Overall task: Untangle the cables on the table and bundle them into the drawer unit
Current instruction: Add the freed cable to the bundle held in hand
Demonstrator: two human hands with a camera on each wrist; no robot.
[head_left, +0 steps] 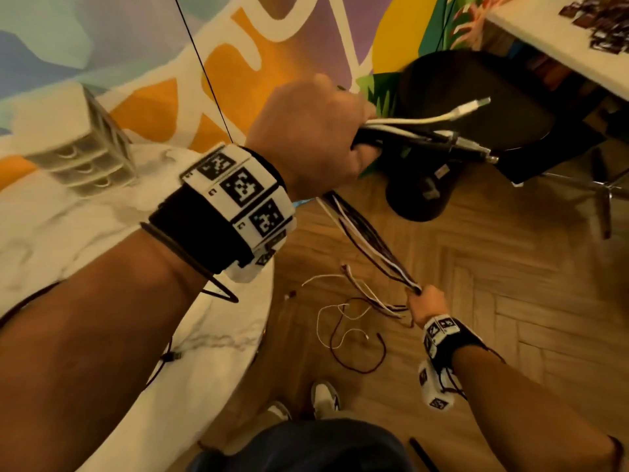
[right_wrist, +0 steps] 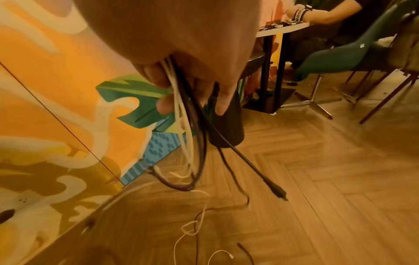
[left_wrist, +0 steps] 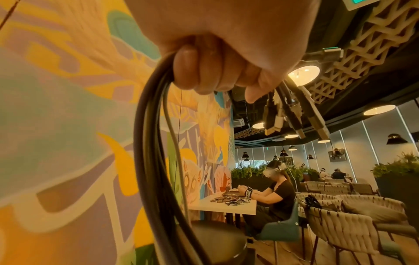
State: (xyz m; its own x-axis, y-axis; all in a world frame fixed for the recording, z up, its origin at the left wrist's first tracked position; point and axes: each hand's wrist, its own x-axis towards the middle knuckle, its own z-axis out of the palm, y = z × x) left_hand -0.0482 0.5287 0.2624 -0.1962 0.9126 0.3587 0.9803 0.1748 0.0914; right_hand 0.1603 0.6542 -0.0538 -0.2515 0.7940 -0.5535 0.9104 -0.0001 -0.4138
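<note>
My left hand (head_left: 313, 131) grips the cables (head_left: 367, 243) near their plugs; my right hand (head_left: 425, 303) grips them lower, strands taut between. Loose ends trail on the floor (head_left: 510, 284). The drawer unit (head_left: 78, 148) stands on the table (head_left: 85, 240).

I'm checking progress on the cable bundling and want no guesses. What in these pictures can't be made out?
- Drawer unit: head view, motion blur; contents unreadable.
- Cable count: the left hand grips the cable bundle, and its fingers cover the strands in the left wrist view.
- Knots: right wrist view, the right hand covers where the strands meet.
- Loose ends on the floor: thin, blurred; connector types unclear.
</note>
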